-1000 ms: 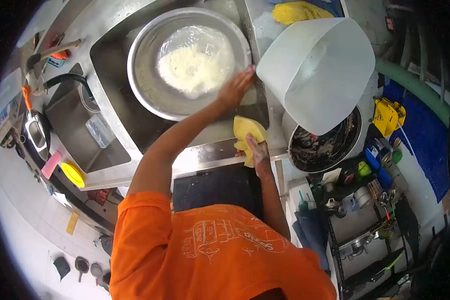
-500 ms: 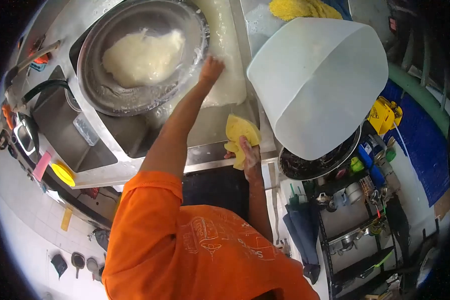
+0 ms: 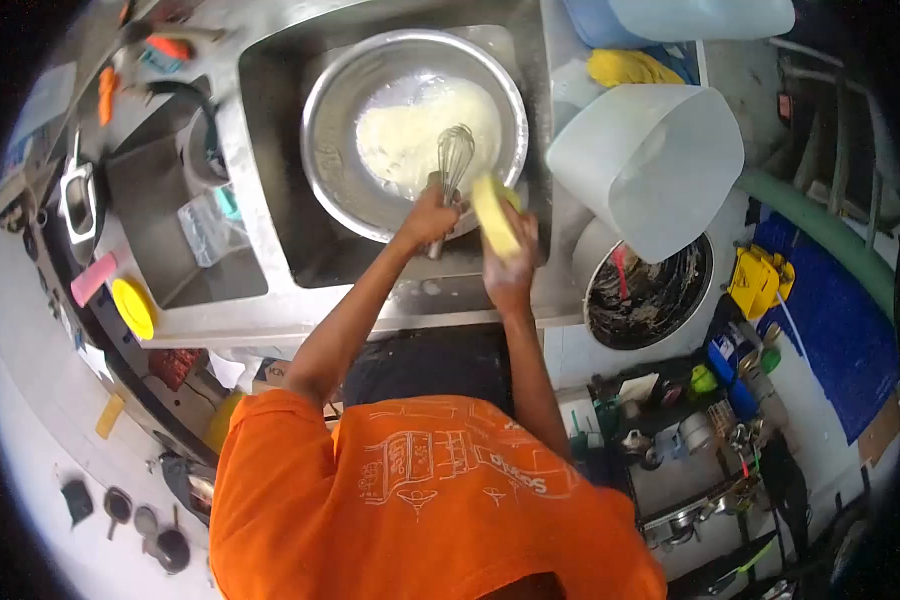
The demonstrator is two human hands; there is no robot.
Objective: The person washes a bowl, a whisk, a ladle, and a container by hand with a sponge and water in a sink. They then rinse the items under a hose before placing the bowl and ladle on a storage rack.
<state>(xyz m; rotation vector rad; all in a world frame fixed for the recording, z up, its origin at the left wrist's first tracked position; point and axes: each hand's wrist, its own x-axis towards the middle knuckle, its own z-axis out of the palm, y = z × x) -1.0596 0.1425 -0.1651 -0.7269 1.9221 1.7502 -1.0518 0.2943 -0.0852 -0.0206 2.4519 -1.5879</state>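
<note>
My left hand [image 3: 432, 219] is closed around the handle of a metal whisk [image 3: 456, 150], whose wires are over the near part of a large metal bowl [image 3: 317, 150]. Pale, cloudy material [image 3: 400, 130] lies inside the bowl, which sits in a steel sink [image 3: 270, 190]. Just right of the whisk, my right hand [image 3: 512, 262] grips a yellow sponge [image 3: 496, 215], slightly blurred, near the bowl's rim.
To the right, a translucent white container [image 3: 650, 150] stands beside a pot with dark residue inside [image 3: 610, 310]. A yellow cloth [image 3: 632, 68] lies behind. The left basin [image 3: 150, 230] holds a clear plastic item [image 3: 206, 232]. Shelves of kitchenware are at lower right.
The whisk is now in my left hand, which was empty-looking near the bowl's right rim. My right hand has raised the sponge toward the bowl. The bowl appears lower and farther right in the sink.
</note>
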